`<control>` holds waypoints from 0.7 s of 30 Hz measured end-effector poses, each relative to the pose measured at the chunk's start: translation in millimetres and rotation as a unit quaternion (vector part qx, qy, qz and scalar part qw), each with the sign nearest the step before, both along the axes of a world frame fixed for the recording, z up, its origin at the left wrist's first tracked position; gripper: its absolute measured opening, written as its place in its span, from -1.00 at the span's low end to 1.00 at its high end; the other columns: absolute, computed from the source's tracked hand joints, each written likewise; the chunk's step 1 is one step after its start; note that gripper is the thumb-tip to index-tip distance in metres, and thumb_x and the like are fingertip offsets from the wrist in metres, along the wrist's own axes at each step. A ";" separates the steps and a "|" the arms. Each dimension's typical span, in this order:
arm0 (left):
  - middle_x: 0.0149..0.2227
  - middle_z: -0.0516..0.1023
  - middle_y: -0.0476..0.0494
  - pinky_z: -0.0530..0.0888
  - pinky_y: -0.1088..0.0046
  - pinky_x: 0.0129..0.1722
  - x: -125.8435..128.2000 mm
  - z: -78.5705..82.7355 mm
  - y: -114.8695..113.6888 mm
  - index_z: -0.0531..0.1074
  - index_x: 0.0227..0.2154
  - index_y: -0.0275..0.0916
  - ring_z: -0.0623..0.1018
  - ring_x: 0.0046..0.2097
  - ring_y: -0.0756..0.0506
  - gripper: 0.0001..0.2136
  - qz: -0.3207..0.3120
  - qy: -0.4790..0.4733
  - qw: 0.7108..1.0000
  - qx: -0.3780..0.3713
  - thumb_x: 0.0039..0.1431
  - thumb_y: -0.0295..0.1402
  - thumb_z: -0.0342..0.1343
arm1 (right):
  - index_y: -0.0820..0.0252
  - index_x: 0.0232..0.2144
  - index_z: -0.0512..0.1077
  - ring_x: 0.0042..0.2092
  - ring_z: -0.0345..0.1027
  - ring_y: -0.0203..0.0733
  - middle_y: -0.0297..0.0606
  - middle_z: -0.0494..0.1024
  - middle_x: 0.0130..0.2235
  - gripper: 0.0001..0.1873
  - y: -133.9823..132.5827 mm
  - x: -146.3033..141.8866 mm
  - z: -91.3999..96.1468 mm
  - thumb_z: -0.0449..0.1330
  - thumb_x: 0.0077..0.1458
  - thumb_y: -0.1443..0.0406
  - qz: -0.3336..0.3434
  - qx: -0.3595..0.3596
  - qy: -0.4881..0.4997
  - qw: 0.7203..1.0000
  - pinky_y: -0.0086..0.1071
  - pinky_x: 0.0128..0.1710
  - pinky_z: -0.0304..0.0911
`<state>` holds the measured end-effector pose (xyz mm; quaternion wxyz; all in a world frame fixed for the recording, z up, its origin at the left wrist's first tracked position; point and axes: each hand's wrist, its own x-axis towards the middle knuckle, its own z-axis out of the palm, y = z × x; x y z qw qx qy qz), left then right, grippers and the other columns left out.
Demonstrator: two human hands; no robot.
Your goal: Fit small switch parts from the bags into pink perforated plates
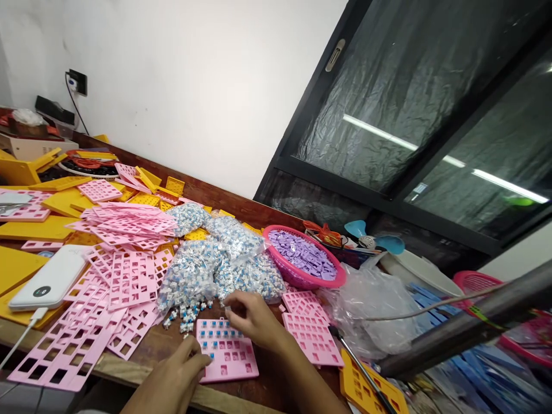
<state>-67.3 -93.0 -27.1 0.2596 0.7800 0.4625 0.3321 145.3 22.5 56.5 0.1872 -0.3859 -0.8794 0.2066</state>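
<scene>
A pink keypad plate (pixel 235 369) with square openings lies flat near the table's front edge. Blue-topped key switches (pixel 219 325) fill its upper rows and part of the left side; lower openings show bare pink. My left hand (pixel 181 368) is closed at the plate's left edge, its thumb over the top beside a blue switch (pixel 211 356). Its other fingers are partly hidden. Over the plate's upper right, my right hand (pixel 254 319) is curved, with thumb and forefinger apart near the loose switches. Clear bags of switches (pixel 190 273) lie just behind, some spilled out (pixel 185 315).
Pink plates (pixel 131 279) are piled at left beside a white power bank (pixel 49 279) and yellow panels (pixel 26 227). To the right are a pink basket (pixel 280 264) of purple pieces, more pink plates (pixel 313 339), clear plastic bags (pixel 371 299) and a black rod (pixel 366 374).
</scene>
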 end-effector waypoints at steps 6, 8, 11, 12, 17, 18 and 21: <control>-0.20 0.57 -0.07 0.41 0.51 -0.20 10.0 6.0 0.5 0.54 -0.28 -0.11 0.60 -0.17 -0.08 -0.87 0.059 0.013 0.996 -0.069 0.24 -0.43 0.09 | 0.10 -0.19 0.61 -0.19 0.51 -0.17 -0.27 0.67 -0.22 -0.87 -51.3 19.4 -28.6 0.26 0.26 0.25 -0.028 -0.056 0.090 0.994 -0.37 -0.14 0.29; -0.25 0.56 -0.06 0.38 0.49 -0.24 12.8 7.4 3.5 0.53 -0.32 -0.14 0.58 -0.22 -0.08 -0.92 0.072 0.002 0.994 -0.080 0.22 -0.39 0.13 | 0.11 -0.20 0.62 -0.18 0.49 -0.15 -0.24 0.64 -0.22 -0.87 -56.5 17.9 -39.5 0.27 0.26 0.24 -0.036 -0.042 0.097 0.994 -0.35 -0.14 0.28; -0.27 0.55 -0.07 0.36 0.46 -0.24 13.9 7.4 7.5 0.54 -0.34 -0.14 0.55 -0.24 -0.08 -0.92 0.071 -0.007 0.992 -0.101 0.22 -0.34 0.15 | 0.11 -0.21 0.63 -0.19 0.46 -0.15 -0.21 0.60 -0.22 -0.85 -56.2 15.7 -49.0 0.26 0.27 0.24 -0.040 -0.022 0.103 0.994 -0.35 -0.17 0.28; -0.26 0.56 -0.08 0.36 0.45 -0.23 13.8 7.2 8.0 0.55 -0.33 -0.14 0.55 -0.23 -0.09 -0.91 0.070 -0.009 0.992 -0.109 0.22 -0.31 0.16 | 0.11 -0.19 0.63 -0.18 0.47 -0.15 -0.21 0.61 -0.22 -0.84 -55.4 15.7 -50.5 0.24 0.28 0.25 -0.039 -0.022 0.106 0.993 -0.35 -0.16 0.29; -0.22 0.58 -0.10 0.37 0.40 -0.18 16.6 11.4 3.9 0.56 -0.31 -0.13 0.57 -0.18 -0.13 -0.86 0.105 0.026 0.988 -0.108 0.27 -0.30 0.09 | 0.09 -0.18 0.62 -0.19 0.50 -0.14 -0.23 0.65 -0.23 -0.82 -53.7 18.0 -54.0 0.21 0.32 0.24 -0.053 -0.033 0.131 0.989 -0.34 -0.14 0.30; -0.22 0.58 -0.09 0.36 0.39 -0.18 18.0 13.6 2.9 0.55 -0.31 -0.13 0.58 -0.16 -0.14 -0.86 0.121 0.047 0.986 -0.101 0.27 -0.33 0.09 | 0.09 -0.19 0.62 -0.19 0.50 -0.14 -0.23 0.66 -0.24 -0.83 -53.9 17.9 -54.7 0.21 0.32 0.23 -0.056 -0.034 0.133 0.989 -0.33 -0.15 0.30; -0.23 0.57 -0.06 0.34 0.39 -0.21 22.3 19.6 2.9 0.53 -0.36 -0.12 0.58 -0.14 -0.15 -0.88 0.151 0.107 0.978 -0.099 0.21 -0.44 0.11 | 0.09 -0.23 0.61 -0.22 0.49 -0.13 -0.23 0.65 -0.26 -0.82 -54.6 15.7 -56.9 0.21 0.31 0.22 -0.062 -0.028 0.132 0.989 -0.31 -0.17 0.29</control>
